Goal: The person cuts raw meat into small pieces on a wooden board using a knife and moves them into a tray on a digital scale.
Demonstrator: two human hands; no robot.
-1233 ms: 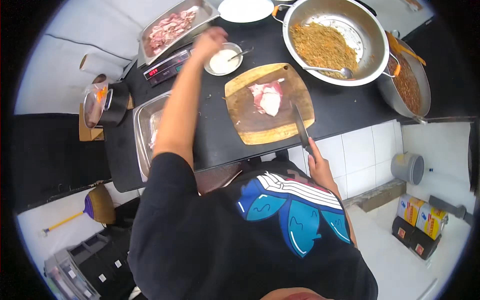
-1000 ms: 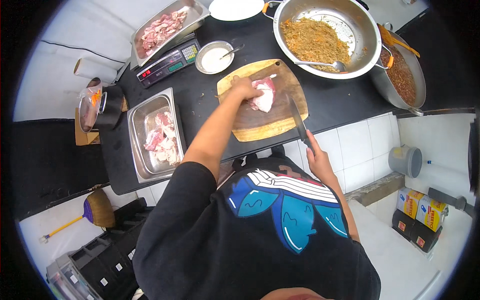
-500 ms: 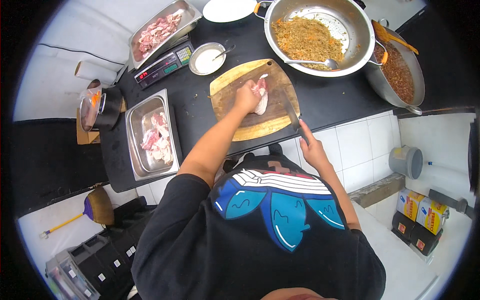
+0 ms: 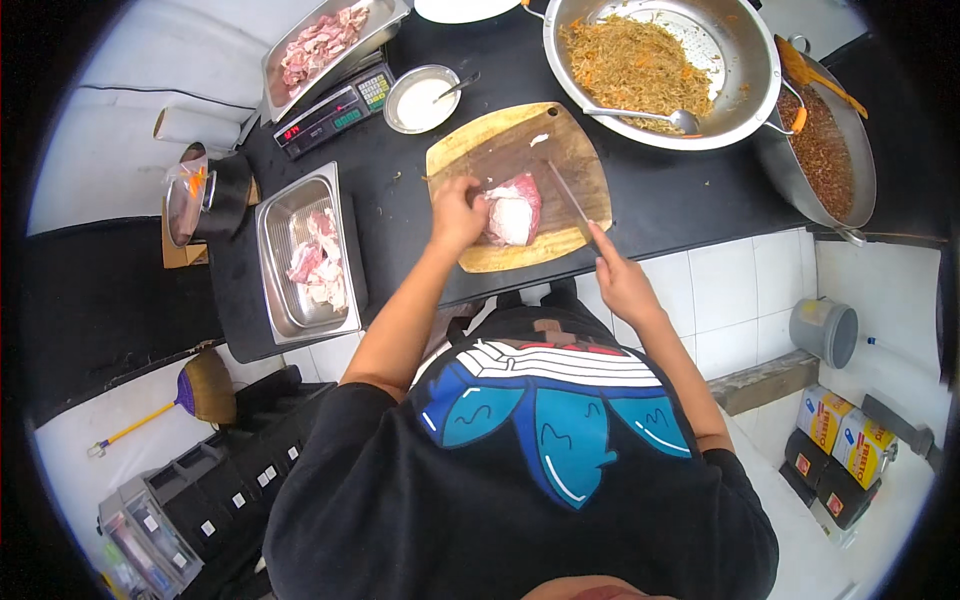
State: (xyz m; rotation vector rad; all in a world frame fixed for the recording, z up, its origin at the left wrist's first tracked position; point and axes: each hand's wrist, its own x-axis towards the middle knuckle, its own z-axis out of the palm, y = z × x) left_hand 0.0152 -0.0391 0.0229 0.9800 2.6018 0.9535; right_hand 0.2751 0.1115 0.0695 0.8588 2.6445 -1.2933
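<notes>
A pinkish-red piece of raw meat with a pale fatty face (image 4: 515, 210) lies on the wooden cutting board (image 4: 482, 262). Against its left edge my left hand (image 4: 460, 214) is closed, its fingers curled and the thumb touching the meat. My right hand (image 4: 628, 287) wraps round the handle of a knife (image 4: 571, 191). The blade points up and left over the right part of the board, a little apart from the meat. Near the board's far end rests a small white scrap (image 4: 539, 139).
On the left stands a metal pan of meat pieces (image 4: 348, 262). Beyond it are a digital scale (image 4: 335, 112), another meat tray (image 4: 390, 22) and a bowl of white stuff with a spoon (image 4: 421, 100). A big basin of shredded food (image 4: 640, 65) and a deep pot (image 4: 825, 150) stand far right.
The meat has gone from being gripped upright to lying flatter, its wide pale face showing. My left hand has moved to its left side. The knife has shifted slightly up and left.
</notes>
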